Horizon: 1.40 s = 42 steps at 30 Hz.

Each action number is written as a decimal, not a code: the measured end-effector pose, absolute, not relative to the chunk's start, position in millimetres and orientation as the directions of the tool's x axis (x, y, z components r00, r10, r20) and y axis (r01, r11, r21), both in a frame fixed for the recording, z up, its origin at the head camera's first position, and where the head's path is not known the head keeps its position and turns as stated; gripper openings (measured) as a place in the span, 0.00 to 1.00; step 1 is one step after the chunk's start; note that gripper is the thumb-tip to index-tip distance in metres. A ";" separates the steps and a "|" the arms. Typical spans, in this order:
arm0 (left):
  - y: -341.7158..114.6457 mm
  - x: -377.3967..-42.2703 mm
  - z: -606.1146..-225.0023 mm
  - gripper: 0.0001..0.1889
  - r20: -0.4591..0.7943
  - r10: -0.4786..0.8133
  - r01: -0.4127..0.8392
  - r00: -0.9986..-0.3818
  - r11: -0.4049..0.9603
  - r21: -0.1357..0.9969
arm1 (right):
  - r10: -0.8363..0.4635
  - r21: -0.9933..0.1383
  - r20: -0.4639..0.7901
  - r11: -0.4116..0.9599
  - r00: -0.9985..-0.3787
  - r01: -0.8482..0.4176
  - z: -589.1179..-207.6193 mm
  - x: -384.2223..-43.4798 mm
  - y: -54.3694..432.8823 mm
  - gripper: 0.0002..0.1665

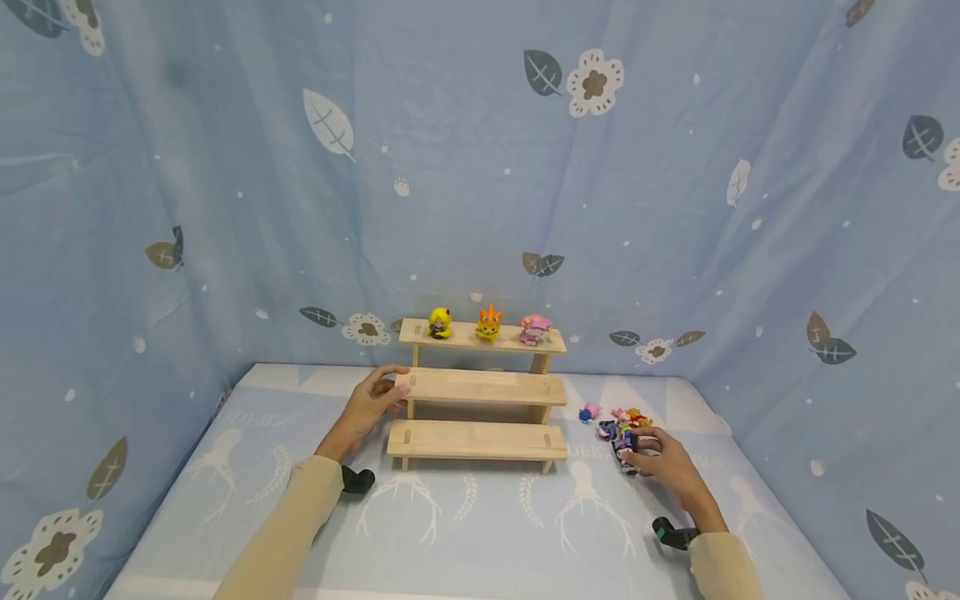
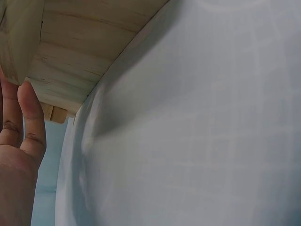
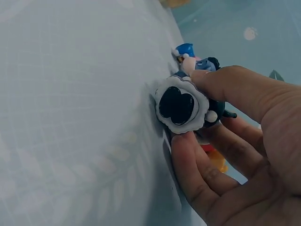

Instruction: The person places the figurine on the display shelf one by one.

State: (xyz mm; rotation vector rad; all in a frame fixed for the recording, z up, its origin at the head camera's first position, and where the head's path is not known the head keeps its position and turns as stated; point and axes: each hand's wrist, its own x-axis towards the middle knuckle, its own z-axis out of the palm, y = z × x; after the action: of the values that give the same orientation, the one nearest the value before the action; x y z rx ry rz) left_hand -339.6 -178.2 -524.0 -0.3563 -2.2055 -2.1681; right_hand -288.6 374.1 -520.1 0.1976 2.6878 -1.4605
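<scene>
A three-step wooden display stand stands on the cloth-covered table. At the left end of its middle step is my left hand, thumb and fingers gripping the board's end. The left wrist view has the fingertips at the board's edge. To the right of the stand, my right hand pinches a small dark figurine between thumb and fingers, low over the table. Its scalloped white end with a black centre faces the right wrist camera. Other small figurines lie just behind this hand.
On the top step stand a yellow-haired figurine, an orange-spiked one and a pink one. A pink-and-blue figurine lies right of the stand. Patterned blue curtains enclose the table behind and at both sides.
</scene>
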 end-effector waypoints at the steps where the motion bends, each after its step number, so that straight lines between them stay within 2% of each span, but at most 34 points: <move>1: -178.2 -339.4 -524.1 0.26 0.180 0.142 0.183 -0.973 0.006 0.983 | 0.079 -0.827 -0.125 0.543 -0.989 0.148 -519.6 -288.8 374.4 0.43; 7: -178.5 -338.7 -524.8 0.25 0.178 0.147 0.183 -0.973 0.017 0.983 | 0.117 -0.811 -0.117 0.562 -0.986 0.163 -515.1 -286.4 375.2 0.41; 14: -179.0 -341.6 -523.7 0.26 0.191 0.152 0.195 -0.970 0.011 0.981 | 0.160 -0.807 -0.061 0.573 -0.985 0.143 -508.1 -283.9 372.2 0.43; 26: -178.8 -340.3 -522.9 0.27 0.180 0.144 0.183 -0.973 0.004 0.983 | 0.150 -0.823 0.083 0.568 -0.985 0.017 -493.1 -283.4 364.6 0.40; 31: -179.1 -341.0 -522.5 0.28 0.178 0.150 0.182 -0.973 0.015 0.983 | 0.122 -0.812 0.167 0.580 -0.979 -0.066 -486.9 -281.1 359.1 0.36; 42: -179.3 -340.9 -523.6 0.27 0.172 0.160 0.176 -0.972 0.013 0.984 | 0.037 -0.817 0.259 0.541 -0.965 -0.198 -472.1 -282.7 339.8 0.31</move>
State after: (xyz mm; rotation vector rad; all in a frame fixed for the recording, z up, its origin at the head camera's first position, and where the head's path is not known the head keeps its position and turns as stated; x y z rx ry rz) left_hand -340.9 -179.3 -523.6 -0.3694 -2.2278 -2.1668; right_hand -282.7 339.8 -472.1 -0.1579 2.9680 -1.6284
